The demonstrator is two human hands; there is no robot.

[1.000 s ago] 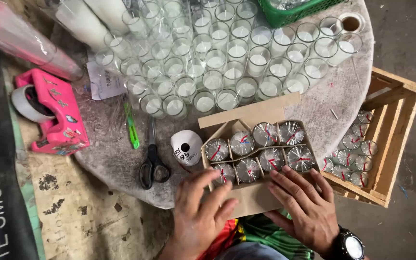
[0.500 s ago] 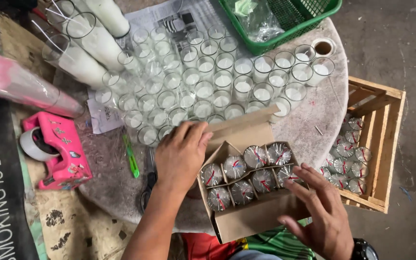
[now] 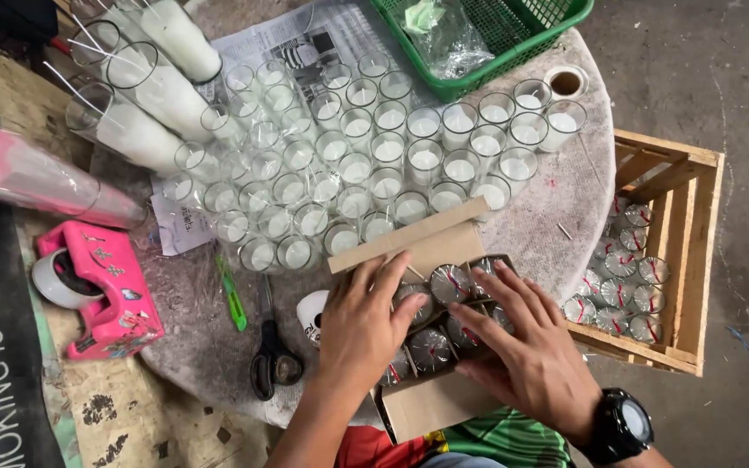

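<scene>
left hand (image 3: 364,328): flat, open, on wrapped candles (image 3: 449,282), grips nothing
right hand (image 3: 530,351): fingers spread over candles, no grasp
cardboard box (image 3: 431,403): table (image 3: 565,186) 6 o'clock edge
scissors (image 3: 272,360): 9 o'clock of box

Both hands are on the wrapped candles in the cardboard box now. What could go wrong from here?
1. The cardboard box sits at the near edge of the round table and seems to overhang it; pressing down with the left hand and right hand might tip it off.
2. The open flap stands right against the front row of small glass candles; nudging the box forward may knock them together.
3. The scissors lie close beside the left forearm.
</scene>
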